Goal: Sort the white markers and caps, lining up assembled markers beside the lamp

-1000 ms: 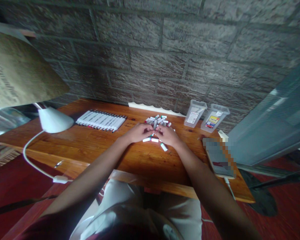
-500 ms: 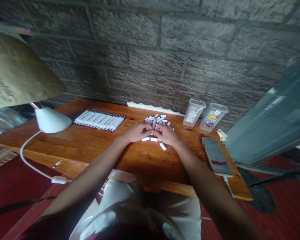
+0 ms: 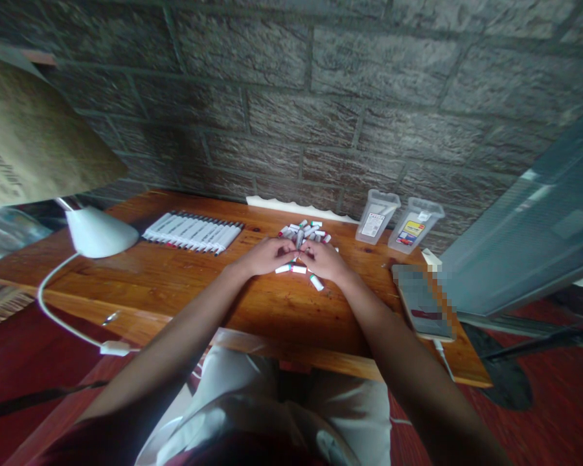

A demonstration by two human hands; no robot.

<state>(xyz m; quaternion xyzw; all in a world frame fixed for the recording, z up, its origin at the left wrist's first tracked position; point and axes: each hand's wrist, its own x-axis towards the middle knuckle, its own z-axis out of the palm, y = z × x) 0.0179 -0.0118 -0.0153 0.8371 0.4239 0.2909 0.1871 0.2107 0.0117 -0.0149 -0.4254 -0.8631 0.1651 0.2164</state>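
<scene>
The left hand (image 3: 265,257) and right hand (image 3: 328,261) are closing narrowly together above the desk (image 3: 126,278), fingertips nearly meeting around a marker (image 3: 299,239) at the front of a loose pile (image 3: 315,230), with other markers (image 3: 291,268) lying just below; whether either is gripping, I cannot tell

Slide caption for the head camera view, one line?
Left hand and right hand meet over loose markers on a wooden desk, beside a tidy marker row and two clear plastic cases.
</scene>
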